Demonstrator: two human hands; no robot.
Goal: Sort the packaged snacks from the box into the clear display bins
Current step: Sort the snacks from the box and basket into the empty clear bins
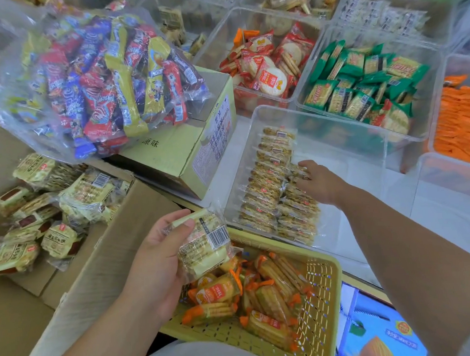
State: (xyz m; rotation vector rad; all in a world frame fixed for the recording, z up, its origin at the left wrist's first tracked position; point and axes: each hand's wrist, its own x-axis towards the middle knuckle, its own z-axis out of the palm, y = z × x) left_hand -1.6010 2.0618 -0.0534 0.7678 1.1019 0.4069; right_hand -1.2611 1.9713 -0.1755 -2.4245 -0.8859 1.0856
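My left hand (156, 255) grips a stack of pale yellow cracker packets (205, 241) above the yellow basket. My right hand (319, 181) reaches into a clear display bin (365, 146) and its fingers rest on the top of a row of the same packets (277, 186), which stand in two rows along the bin's left side. Whether it pinches one I cannot tell. The open cardboard box (101, 265) at the left holds several more of these packets (50, 213).
A yellow plastic basket (320, 297) with orange-wrapped crackers sits in front of me. A big clear bag of colourful snack bars (96, 84) lies on a closed carton (187, 150). Behind are bins of red (267, 64), green (361, 85) and orange (461, 128) packets.
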